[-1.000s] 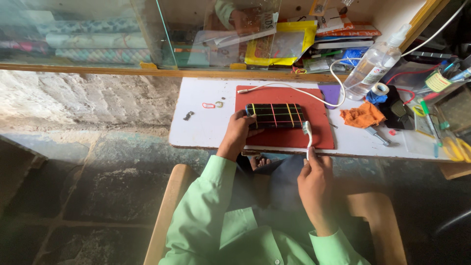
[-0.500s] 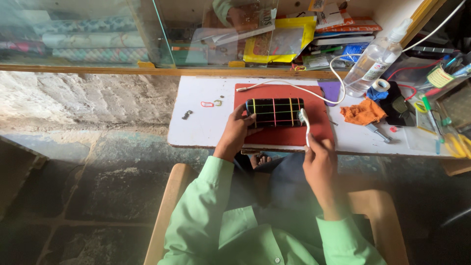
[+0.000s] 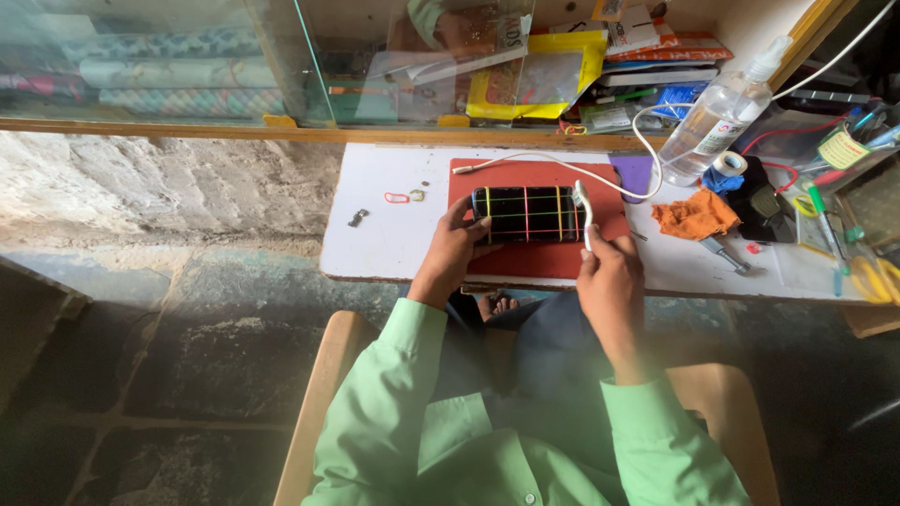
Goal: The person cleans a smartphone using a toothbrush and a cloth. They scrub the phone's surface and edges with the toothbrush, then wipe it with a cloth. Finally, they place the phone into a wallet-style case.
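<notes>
A person in a light green shirt sits at a small white table (image 3: pixel 394 245), both hands on a black phone (image 3: pixel 527 214) bound with coloured rubber bands. The phone lies lengthwise on a red mat (image 3: pixel 544 258) near the table's front edge. The left hand (image 3: pixel 454 245) grasps the phone's left end, thumb on its face. The right hand (image 3: pixel 605 272) is at the phone's right end, fingers pinched on a white cable plug (image 3: pixel 583 199) that stands against that end; whether the plug is seated cannot be told. The white cable (image 3: pixel 562 165) runs off toward 12 o'clock across the mat. At 3 o'clock from the phone lies an orange cloth (image 3: pixel 694 215); at 2 o'clock stands a clear spray bottle (image 3: pixel 722 117). Loose rubber bands (image 3: pixel 397 198) lie at 9 o'clock.
</notes>
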